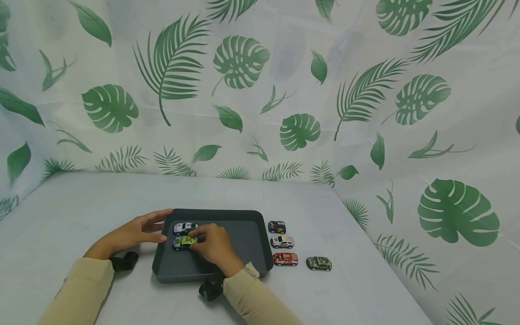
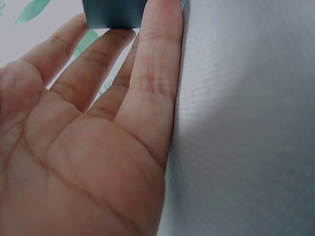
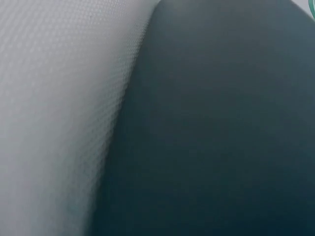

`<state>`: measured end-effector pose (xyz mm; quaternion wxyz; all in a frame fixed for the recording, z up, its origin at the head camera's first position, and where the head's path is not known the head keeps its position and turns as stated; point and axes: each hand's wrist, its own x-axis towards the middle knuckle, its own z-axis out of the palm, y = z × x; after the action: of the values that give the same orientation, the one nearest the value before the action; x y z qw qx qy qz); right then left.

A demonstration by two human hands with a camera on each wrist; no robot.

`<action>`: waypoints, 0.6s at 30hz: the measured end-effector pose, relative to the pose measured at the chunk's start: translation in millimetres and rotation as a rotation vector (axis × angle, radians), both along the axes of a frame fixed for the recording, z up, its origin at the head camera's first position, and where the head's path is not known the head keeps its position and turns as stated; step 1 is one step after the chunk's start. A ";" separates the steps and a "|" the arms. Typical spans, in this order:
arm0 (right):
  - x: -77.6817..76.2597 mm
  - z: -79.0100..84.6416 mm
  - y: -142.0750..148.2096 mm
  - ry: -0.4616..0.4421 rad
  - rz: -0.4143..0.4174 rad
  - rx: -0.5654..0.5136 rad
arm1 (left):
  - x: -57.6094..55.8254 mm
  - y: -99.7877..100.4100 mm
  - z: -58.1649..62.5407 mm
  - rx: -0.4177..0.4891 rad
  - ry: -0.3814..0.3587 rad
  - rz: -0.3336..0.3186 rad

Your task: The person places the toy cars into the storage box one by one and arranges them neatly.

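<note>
In the head view my right hand [image 1: 217, 246] reaches into the dark grey tray [image 1: 243, 243] and pinches a yellow-green and blue toy car [image 1: 184, 243] near the tray's left side. Just behind it stands a white and black toy car [image 1: 185, 228], also in the tray. My left hand [image 1: 134, 232] touches the tray's left rim with thumb and fingers extended. The left wrist view shows the left palm [image 2: 83, 162] and its fingers against the tray's dark wall [image 2: 113, 14]. The right wrist view holds only the tray's outer wall [image 3: 211, 118] and white cloth; the hand is hidden there.
Right of the tray, a dark blue toy car [image 1: 277, 227], a white one [image 1: 282, 242] and a red one [image 1: 285, 258] form a column. A camouflage-green toy car [image 1: 318, 263] sits farther right. White cloth [image 1: 365, 289] covers the table; a leaf-print curtain [image 1: 260, 135] hangs behind.
</note>
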<state>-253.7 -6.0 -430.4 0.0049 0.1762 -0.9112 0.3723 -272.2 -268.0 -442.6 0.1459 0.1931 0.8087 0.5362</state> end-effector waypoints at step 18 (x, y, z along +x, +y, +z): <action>2.2 1.3 -1.6 0.028 -0.010 0.043 | 0.7 -0.5 -0.6 -0.007 0.003 0.001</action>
<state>-251.4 -7.6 -429.1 0.0157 0.1768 -0.9197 0.3502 -271.6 -268.5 -443.2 0.1454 0.1930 0.8109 0.5330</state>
